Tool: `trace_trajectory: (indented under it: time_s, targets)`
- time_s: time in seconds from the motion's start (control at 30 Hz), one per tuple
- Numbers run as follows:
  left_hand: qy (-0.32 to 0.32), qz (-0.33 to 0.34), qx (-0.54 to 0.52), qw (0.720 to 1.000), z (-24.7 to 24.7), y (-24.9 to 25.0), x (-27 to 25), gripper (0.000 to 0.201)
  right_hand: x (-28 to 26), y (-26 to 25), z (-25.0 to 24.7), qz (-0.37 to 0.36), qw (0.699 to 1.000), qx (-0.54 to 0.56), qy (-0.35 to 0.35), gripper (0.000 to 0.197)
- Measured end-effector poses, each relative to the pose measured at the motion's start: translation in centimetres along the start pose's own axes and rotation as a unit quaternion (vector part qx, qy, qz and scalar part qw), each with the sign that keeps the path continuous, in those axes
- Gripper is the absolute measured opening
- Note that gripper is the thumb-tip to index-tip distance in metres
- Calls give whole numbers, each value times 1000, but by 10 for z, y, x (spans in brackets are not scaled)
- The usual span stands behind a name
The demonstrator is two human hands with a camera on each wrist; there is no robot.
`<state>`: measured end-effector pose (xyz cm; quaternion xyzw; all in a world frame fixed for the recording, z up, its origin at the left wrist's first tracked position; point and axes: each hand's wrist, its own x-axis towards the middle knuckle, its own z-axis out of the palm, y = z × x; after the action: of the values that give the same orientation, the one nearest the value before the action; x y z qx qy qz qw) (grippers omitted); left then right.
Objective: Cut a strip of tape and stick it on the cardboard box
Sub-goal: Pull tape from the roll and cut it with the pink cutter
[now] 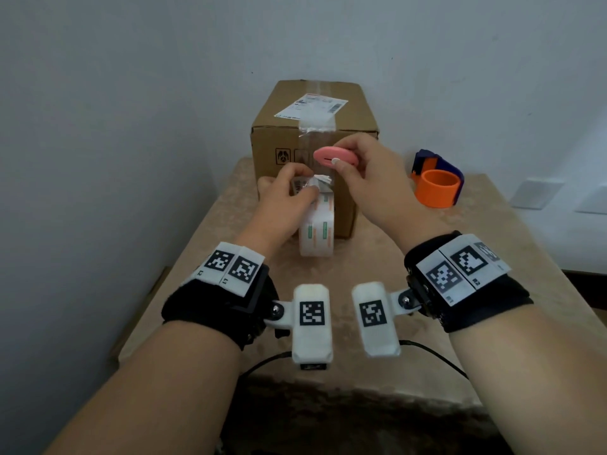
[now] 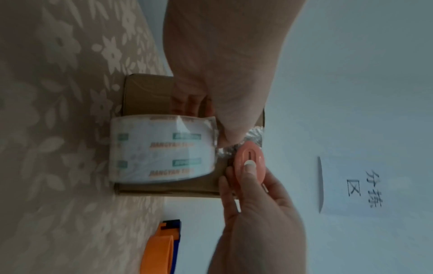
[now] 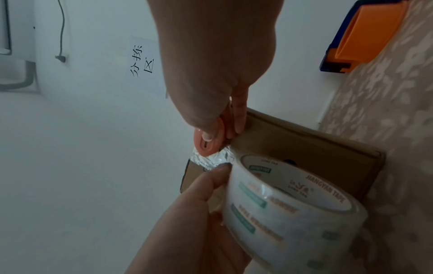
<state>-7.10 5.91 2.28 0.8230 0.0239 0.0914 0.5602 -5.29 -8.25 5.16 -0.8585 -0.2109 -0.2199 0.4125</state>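
1. The left hand point(image 1: 282, 198) grips the tape roll point(image 1: 317, 224), fingers curled round its top edge, and holds it upright against the front face of the cardboard box point(image 1: 312, 126). In the right wrist view the thumb point(image 3: 211, 178) presses on the outer layer of the roll just below a crinkled stretch of tape.
2. Between the two hands a strip of clear tape point(image 1: 315, 139) runs from the roll up the front of the box and over its top edge — it is wrinkled and shiny where it meets the cutter.
3. The right hand point(image 1: 368, 178) pinches a small pink oval cutter point(image 1: 331, 157) between thumb and fingers, the thumb on its flat face. The cutter's tip touches the crinkled tape just above the left hand's fingertips.
4. The box stands on the counter point(image 1: 492, 257) directly beyond both hands, with a white shipping label point(image 1: 312, 106) on its top.
5. To the right of the right hand, well apart from it, an orange-and-blue tape dispenser point(image 1: 437, 185) sits on the patterned counter — nothing touches it.
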Motion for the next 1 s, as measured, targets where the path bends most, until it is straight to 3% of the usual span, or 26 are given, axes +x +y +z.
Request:
trace_trajectory:
  time_s: [0.2,0.43,0.57,0.73,0.87,1.0]
  targets:
    - [-44,-24,-56,997,-2,4,-7,17,2,0,1,6,1000,-1,-10,19]
    - [13,-2,-60,998,-1,0,-6,7,0,1,3,11,999,20,-26,19]
    - [35,-46,-92,994,-5,2,-7,24,1,1,4,9,1000,4,-27,21]
    - [-25,-98,-103,989,-10,7,-10,21,1,5,5,13,999,19,-23,19]
    - [-35,-90,-81,992,-13,12,-15,8,0,4,5,8,1000,10,-16,19]
    - [-44,-94,-58,993,-17,18,-15,13,0,1,6,4,1000,-6,-15,19]
